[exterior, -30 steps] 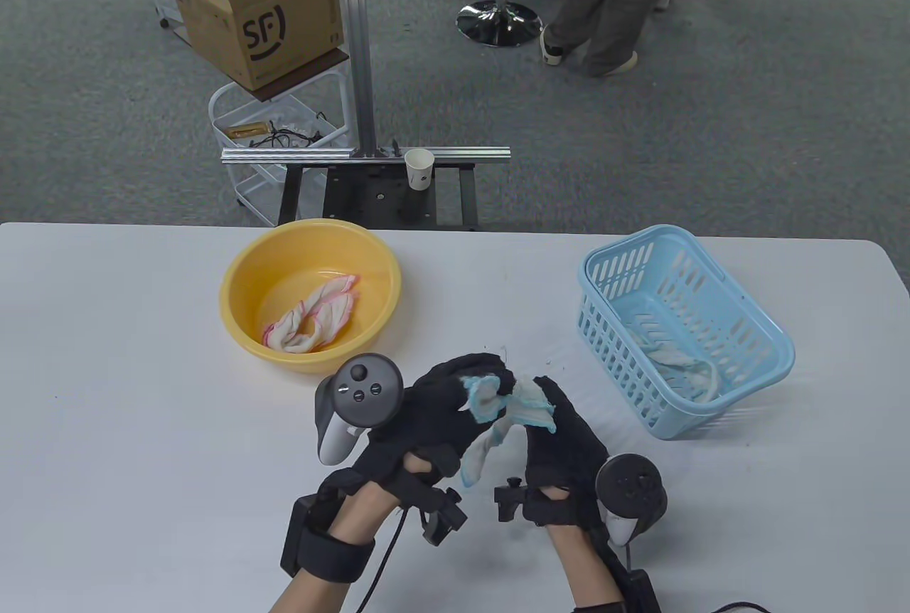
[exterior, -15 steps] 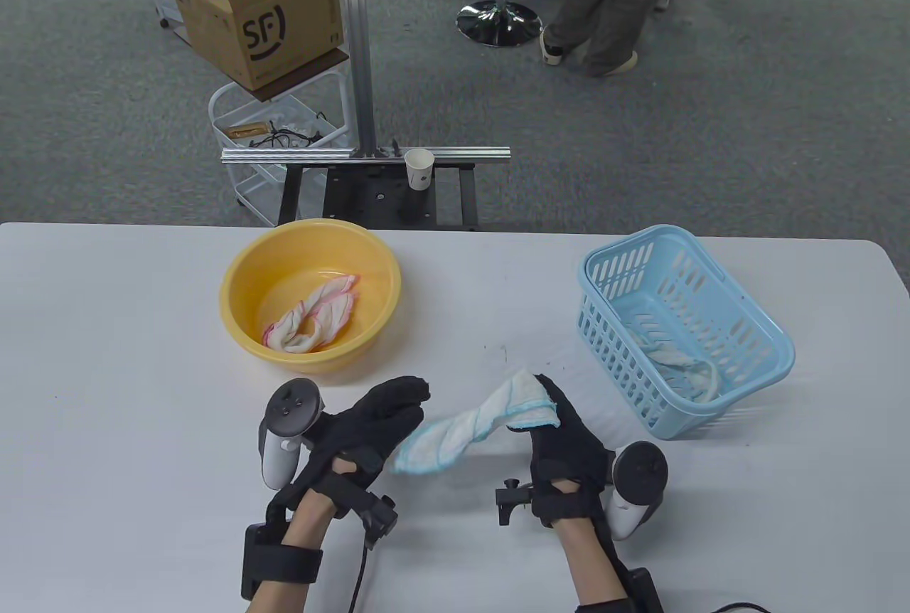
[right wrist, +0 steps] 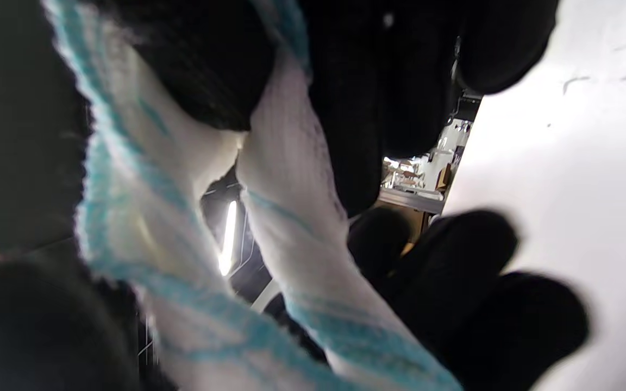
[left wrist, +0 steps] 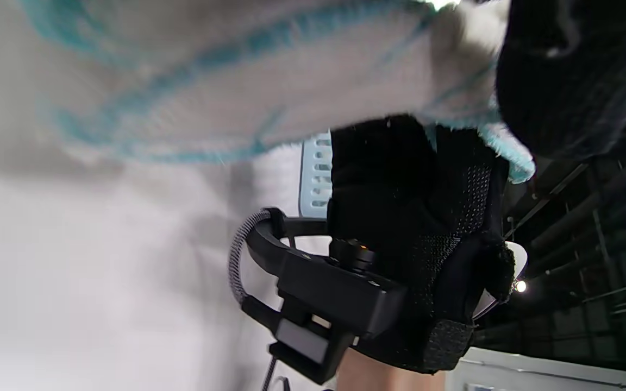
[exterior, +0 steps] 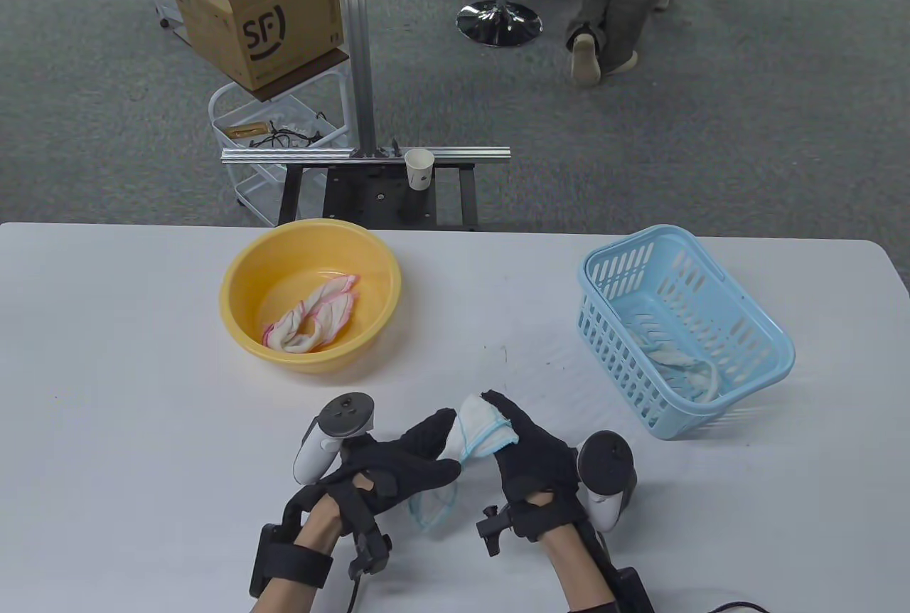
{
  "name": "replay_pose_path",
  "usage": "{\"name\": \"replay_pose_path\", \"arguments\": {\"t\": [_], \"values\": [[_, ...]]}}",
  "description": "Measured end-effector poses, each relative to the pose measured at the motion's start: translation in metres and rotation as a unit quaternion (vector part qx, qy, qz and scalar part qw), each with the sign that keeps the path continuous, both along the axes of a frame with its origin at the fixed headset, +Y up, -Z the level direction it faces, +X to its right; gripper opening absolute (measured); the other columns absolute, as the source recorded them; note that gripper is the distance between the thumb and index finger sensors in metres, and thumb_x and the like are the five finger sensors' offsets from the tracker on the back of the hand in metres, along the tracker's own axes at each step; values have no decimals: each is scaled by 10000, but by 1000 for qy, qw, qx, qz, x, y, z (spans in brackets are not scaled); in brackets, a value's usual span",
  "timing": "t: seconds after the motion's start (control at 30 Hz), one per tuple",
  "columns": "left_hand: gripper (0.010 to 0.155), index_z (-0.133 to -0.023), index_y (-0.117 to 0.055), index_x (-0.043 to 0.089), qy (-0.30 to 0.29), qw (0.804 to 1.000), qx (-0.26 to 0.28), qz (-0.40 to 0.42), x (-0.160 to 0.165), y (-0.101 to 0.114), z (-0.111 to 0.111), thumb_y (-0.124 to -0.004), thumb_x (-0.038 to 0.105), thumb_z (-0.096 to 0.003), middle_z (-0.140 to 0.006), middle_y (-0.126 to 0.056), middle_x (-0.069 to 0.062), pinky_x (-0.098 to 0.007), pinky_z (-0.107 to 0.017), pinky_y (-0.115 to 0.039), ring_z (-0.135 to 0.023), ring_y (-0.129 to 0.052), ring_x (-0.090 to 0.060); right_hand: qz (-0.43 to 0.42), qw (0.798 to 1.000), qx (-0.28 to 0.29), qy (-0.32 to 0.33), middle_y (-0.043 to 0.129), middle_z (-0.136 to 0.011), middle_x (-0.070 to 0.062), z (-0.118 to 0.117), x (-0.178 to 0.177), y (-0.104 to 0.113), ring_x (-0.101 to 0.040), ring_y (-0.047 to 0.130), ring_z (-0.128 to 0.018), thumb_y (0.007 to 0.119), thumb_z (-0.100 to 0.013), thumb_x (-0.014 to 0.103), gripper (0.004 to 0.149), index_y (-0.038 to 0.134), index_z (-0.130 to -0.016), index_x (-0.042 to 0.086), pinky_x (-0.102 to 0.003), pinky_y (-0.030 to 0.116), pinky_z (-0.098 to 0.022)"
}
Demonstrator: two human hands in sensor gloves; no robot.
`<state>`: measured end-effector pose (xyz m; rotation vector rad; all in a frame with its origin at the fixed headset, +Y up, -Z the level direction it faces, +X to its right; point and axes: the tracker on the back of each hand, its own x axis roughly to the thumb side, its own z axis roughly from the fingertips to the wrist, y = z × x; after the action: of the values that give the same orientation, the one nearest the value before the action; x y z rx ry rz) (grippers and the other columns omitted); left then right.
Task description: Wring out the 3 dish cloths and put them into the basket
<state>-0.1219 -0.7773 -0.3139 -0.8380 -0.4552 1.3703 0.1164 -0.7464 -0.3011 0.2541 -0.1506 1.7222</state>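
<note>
You gripped the white, blue-edged dish cloth (exterior: 478, 430) with both hands, left hand (exterior: 398, 456) and right hand (exterior: 530, 456), above the white desk (exterior: 142, 392)

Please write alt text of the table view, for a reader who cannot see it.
Two gloved hands, left hand and right hand, hold a blue-edged cloth between them above a white table. Behind them, a yellow basin holds a pink-edged cloth, and a light blue basket holds another cloth.
</note>
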Motion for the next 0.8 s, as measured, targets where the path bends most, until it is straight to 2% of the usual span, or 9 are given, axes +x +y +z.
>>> {"name": "replay_pose_path", "arguments": {"t": [0.07,0.17,0.27,0.37,0.5,0.57,0.63,0.73,0.8], "values": [[1019,-1138,-386,196,10,999,-29,26,5,-5,0,-925,620,-384,-1079,-682,-14,-588,-758,-573,-1016,-733,-335,22,1000,14,-9,1014,-699,-89,1,-1,2,-393,760,-884,829,-516,345,486,753,-937,113,-622,588,-663],[726,-1052,-674,168,18,996,-66,55,6,-9,0,-907,491,-445,-865,-924,6,-529,-644,-737,-767,-966,-287,37,999,25,-11,995,-747,-96,3,1,6,-403,728,-909,827,-519,342,487,745,-948,124,-635,566,-670],[604,-994,-755,165,12,995,-79,57,4,-9,0,-893,430,-469,-752,-964,20,-503,-576,-774,-632,-1000,-254,64,997,31,3,918,-861,-123,2,1,6,-435,674,-943,807,-533,329,488,710,-978,155,-658,544,-673],[572,-965,-796,169,40,998,-42,-8,-5,-5,-2,-893,419,-460,-692,-976,25,-486,-528,-790,-540,-1003,-233,96,995,30,27,660,-1063,-151,2,-1,6,-485,559,-992,768,-548,269,510,621,-1035,237,-692,501,-681],[564,-949,-824,179,53,989,35,-135,-10,4,-2,-898,409,-439,-680,-986,17,-484,-498,-797,-480,-1005,-227,128,988,12,81,452,-1155,-100,1,-10,5,-494,439,-1035,724,-515,126,570,604,-1042,311,-697,469,-694],[561,-943,-836,191,61,979,69,-181,-10,7,-2,-905,399,-426,-682,-990,13,-489,-496,-794,-472,-1003,-233,138,985,-7,102,449,-1159,-94,1,-13,3,-490,440,-1041,713,-500,96,568,651,-1024,306,-697,471,-694],[561,-937,-846,198,71,968,103,-220,-9,10,-1,-915,387,-413,-684,-994,11,-495,-493,-791,-462,-1001,-242,144,981,-36,124,604,-1112,-138,-1,-13,-1,-490,581,-1005,719,-490,93,529,727,-991,263,-687,538,-679],[571,-940,-846,211,85,949,160,-260,-9,13,0,-920,378,-399,-693,-993,3,-495,-500,-787,-466,-999,-243,129,979,-76,136,723,-1035,-196,-3,-10,-8,-510,703,-920,760,-488,136,487,763,-972,188,-667,595,-657],[582,-946,-840,209,105,940,183,-270,-12,15,1,-924,376,-394,-694,-992,6,-495,-499,-786,-463,-998,-243,126,973,-113,156,752,-1004,-206,-4,-6,-11,-502,730,-891,793,-511,221,490,728,-993,160,-657,610,-652]]}}
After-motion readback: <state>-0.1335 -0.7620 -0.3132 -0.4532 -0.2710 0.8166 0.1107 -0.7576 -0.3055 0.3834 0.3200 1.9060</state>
